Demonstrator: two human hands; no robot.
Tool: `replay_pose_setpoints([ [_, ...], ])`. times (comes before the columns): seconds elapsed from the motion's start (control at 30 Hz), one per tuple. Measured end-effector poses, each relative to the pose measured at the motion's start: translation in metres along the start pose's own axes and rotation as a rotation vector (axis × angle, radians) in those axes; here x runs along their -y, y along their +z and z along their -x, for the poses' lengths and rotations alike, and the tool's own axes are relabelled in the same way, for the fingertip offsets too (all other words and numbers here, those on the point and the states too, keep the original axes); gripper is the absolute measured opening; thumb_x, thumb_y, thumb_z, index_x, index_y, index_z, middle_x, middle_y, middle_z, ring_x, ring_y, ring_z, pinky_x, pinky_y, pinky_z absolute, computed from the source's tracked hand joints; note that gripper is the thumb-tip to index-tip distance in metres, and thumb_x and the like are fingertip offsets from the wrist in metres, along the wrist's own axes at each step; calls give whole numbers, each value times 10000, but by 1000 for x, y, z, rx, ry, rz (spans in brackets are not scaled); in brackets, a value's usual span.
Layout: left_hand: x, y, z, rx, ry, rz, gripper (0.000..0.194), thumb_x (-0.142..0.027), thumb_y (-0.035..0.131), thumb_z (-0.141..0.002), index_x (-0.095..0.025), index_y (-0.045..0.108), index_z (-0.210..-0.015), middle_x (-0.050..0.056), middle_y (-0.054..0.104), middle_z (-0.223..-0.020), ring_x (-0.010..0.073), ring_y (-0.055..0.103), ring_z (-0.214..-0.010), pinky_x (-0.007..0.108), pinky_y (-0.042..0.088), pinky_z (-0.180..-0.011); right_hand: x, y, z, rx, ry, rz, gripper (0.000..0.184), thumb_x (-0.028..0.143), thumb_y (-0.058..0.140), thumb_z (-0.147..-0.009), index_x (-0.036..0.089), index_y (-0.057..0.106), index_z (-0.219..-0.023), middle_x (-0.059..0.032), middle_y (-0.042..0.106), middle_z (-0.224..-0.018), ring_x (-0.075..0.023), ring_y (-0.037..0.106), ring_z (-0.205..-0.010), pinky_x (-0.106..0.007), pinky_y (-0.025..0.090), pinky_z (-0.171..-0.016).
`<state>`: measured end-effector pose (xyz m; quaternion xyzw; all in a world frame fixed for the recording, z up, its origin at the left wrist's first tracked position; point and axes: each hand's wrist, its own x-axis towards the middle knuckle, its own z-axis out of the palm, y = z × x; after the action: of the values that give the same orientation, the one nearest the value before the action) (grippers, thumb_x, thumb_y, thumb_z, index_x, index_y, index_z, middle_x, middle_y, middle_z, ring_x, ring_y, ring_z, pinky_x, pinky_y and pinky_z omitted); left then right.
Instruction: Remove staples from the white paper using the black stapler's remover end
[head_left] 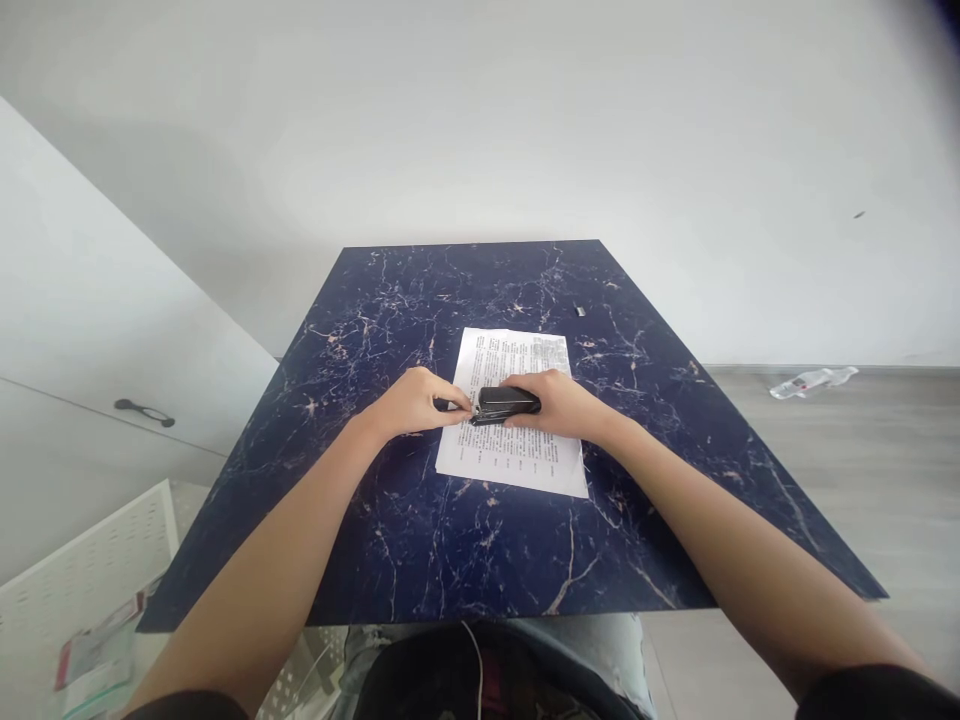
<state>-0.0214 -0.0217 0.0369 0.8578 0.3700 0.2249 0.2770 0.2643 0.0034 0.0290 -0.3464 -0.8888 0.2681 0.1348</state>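
A black stapler (508, 402) lies across a printed sheet of paper (517, 465), over the lines of text. My right hand (559, 402) wraps around its right end, thumb on the near side and fingers on the far side. From the other side, my left hand (420, 400) reaches in with thumb and fingertips pinched together at the stapler's left end. A black part (448, 405) shows in the gap of the left hand's grip. What exactly the left fingertips pinch is too small to make out.
The paper rests on a dark blue marble-patterned table (480, 560). A small silvery piece (580, 311) lies beyond the sheet, to the right. Clear plastic packaging (814, 381) is on the floor by the wall. At lower left are a white perforated rack (82, 560) and a cabinet handle (145, 412).
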Motion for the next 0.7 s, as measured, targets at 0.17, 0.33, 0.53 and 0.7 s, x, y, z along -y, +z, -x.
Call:
replay_pose_setpoints([
  [0.17,2,-3,1,42,1,8,177,-293,721,-901,-285,838,-1034,37,821,-1003,192,775,-871,329,608,-821,0,0,0,2,2,11,339,358,756,-868,254,699,-1186,-36,773,-993,-205,700,-833,-330,487,-695],
  [0.33,11,-20,7,209,-15,114,425,-148,660,-887,-333,755,-1257,41,767,-1247,214,741,-1109,399,579,-999,2,-1,0,7,10,22,311,363,746,-877,251,700,-1163,-31,770,-962,-198,690,-797,-323,474,-671],
  [0.53,21,-13,6,176,-88,126,397,-196,666,-920,-345,732,-1282,43,748,-1280,227,709,-1165,452,540,-1054,2,-1,-1,8,13,30,313,381,748,-865,254,704,-1147,-25,771,-961,-195,691,-800,-321,475,-683],
  [0.7,17,17,-10,1,-91,-39,392,-214,698,-913,-309,706,-1293,65,734,-1260,263,669,-1159,472,521,-1023,1,0,-3,-8,-5,49,310,371,757,-848,264,711,-1135,-18,771,-943,-205,692,-818,-320,466,-699],
])
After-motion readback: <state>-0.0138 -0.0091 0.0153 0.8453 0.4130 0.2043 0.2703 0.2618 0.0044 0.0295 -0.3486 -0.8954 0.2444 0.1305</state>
